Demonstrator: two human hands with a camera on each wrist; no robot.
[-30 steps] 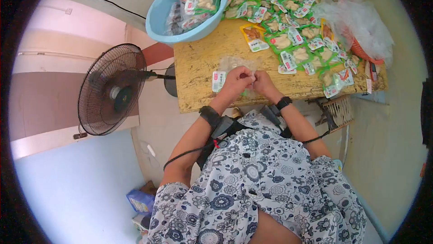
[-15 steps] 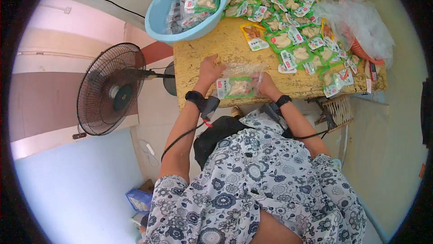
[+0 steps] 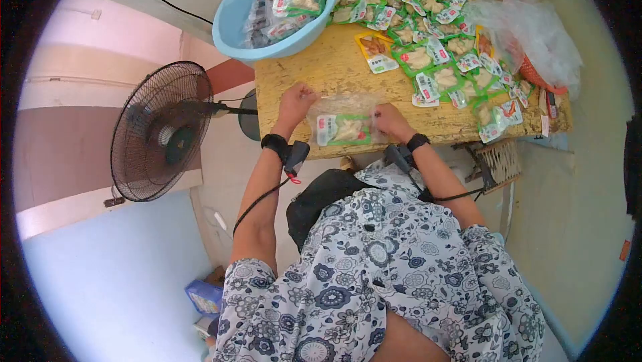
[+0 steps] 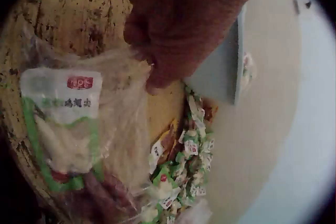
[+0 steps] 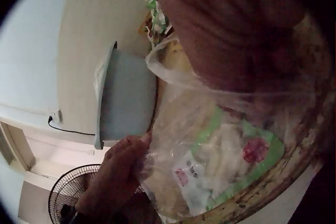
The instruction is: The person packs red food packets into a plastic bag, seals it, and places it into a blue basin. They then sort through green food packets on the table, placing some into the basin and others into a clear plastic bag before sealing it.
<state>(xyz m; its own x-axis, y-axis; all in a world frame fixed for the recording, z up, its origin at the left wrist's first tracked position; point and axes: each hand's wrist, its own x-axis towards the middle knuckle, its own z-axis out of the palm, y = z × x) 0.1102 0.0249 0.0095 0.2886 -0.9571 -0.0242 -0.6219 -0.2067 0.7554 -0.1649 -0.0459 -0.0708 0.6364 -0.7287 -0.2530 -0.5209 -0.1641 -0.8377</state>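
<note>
A clear plastic bag (image 3: 344, 103) is stretched out between my hands over the front of the yellow table. Through its film shows a green-edged food packet (image 3: 349, 130) with a white label and pale pieces inside. My left hand (image 3: 295, 106) pinches the bag's upper left corner; in the left wrist view thumb and fingers meet on the film. On the other side, my right hand (image 3: 393, 123) holds the bag's right edge. In the right wrist view the back of the right hand (image 5: 231, 35) hides part of its fingers, and loose film (image 5: 173, 74) rises beside it.
Many similar packets (image 3: 445, 81) lie piled across the back and right of the worn table (image 3: 294, 81). A blue basin (image 3: 224, 24) with more packets stands at the back left. Crumpled plastic bags (image 3: 542, 34) fill the right corner over a red basket (image 3: 540, 75). A fan (image 3: 164, 131) stands left.
My hands were together over the bag; the left has since moved off to the left, spreading the bag and uncovering the packet. The right hand has stayed near its place.
</note>
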